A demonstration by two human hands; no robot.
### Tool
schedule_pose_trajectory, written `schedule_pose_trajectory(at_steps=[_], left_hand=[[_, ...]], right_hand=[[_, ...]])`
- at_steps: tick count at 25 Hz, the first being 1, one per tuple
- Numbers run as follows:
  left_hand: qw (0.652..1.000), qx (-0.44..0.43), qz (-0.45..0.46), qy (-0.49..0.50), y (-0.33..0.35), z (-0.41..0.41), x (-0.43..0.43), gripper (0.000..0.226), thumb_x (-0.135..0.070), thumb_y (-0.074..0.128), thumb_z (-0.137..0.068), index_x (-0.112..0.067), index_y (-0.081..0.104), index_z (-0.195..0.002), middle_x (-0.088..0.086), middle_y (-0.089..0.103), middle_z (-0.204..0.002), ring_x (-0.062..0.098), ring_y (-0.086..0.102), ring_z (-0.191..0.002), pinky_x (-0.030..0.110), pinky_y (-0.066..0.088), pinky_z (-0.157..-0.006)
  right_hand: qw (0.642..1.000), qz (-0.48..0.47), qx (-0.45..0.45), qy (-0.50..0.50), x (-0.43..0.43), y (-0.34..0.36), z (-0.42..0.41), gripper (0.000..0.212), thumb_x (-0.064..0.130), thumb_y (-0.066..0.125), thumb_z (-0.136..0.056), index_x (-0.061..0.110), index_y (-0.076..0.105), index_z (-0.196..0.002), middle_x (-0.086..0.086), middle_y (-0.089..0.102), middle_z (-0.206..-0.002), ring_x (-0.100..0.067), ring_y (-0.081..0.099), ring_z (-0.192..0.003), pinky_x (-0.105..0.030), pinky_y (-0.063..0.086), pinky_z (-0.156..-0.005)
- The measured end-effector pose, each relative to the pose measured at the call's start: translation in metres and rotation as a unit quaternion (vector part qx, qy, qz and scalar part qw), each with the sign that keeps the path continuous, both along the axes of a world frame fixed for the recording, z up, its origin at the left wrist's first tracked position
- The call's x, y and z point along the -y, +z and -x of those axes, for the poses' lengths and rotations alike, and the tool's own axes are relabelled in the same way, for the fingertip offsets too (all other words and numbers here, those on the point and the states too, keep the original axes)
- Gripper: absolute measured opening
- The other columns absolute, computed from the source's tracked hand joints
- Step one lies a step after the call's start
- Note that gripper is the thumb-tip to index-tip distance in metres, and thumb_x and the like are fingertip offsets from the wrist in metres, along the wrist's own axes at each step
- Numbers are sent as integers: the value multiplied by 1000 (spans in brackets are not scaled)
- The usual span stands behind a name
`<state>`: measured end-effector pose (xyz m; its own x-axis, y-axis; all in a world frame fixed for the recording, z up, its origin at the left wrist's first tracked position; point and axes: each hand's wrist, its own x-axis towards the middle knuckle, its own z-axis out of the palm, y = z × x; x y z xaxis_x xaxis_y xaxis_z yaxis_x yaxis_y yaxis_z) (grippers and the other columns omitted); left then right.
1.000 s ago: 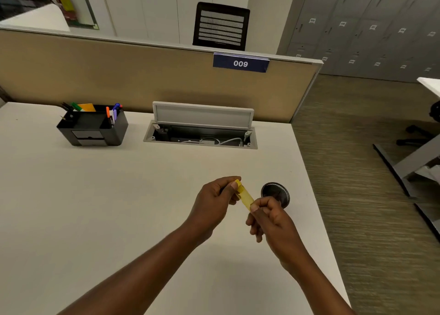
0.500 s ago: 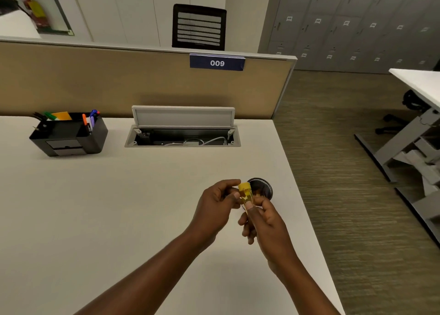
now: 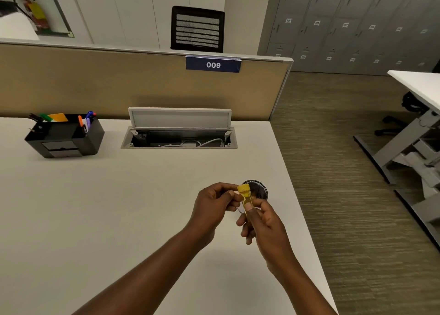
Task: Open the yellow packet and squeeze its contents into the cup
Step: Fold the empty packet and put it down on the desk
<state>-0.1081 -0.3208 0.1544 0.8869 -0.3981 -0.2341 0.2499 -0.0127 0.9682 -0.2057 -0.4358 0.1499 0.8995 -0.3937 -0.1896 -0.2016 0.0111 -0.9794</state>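
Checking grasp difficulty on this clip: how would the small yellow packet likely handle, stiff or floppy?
The small yellow packet is probably light: fingertips of the left hand and right hand alone hold it. It looks creased near the top, so likely pliable. Glossy film may be slippery.

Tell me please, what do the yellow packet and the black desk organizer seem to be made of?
Yellow packet: probably thin flexible plastic film, slightly glossy; it creases between the left hand and right hand. Paper laminate cannot be ruled out.
Black desk organizer: likely rigid moulded plastic, matte with a faint sheen; its walls are straight with crisp edges.
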Motion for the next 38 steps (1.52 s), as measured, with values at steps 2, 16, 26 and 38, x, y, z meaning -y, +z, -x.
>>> schedule_pose_trajectory(at_steps=[2, 16, 26, 38], left_hand=[[1000, -27, -2, 6, 0, 1, -2, 22, -21, 56, -99, -16, 77, -97, 4, 76, -79, 18, 70, -78, 28, 57, -69], [995, -38, -67, 64, -18, -28, -78, 10, -27, 68, -90, -21, 73, -96, 3, 76, -93, 18, 69, -89, 31, 54, -74], [925, 90, -327, 174, -84, -89, -221, 16, -27, 67, -87, -21, 68, -101, -3, 71, -95, 16, 66, -81, 25, 45, -65], [795, 259, -537, 111, -102, -223, -349, 32, -22, 64, -88, -16, 65, -120, 9, 66, -110, 24, 63, -93, 34, 52, -77]], right_hand=[[999, -54, -3, -4, 0, -1, -5, 22, 27, 46, -105, 14, 62, -113, -10, 73, -77, -18, 61, -60, -28, 49, -50], [984, 13, -113, 133, -63, -33, -58, 41, 48, 39, -104, 22, 71, -106, -6, 78, -93, -26, 73, -81, -34, 55, -68], [902, 354, -57, 242, -169, -80, -115, 53, 53, 50, -98, 24, 47, -143, 6, 55, -143, -11, 54, -127, -26, 46, -101], [780, 528, 3, 335, -280, -138, -228, 81, 61, 31, -99, 29, -13, -158, -2, -26, -166, -21, -24, -153, -44, -6, -127]])
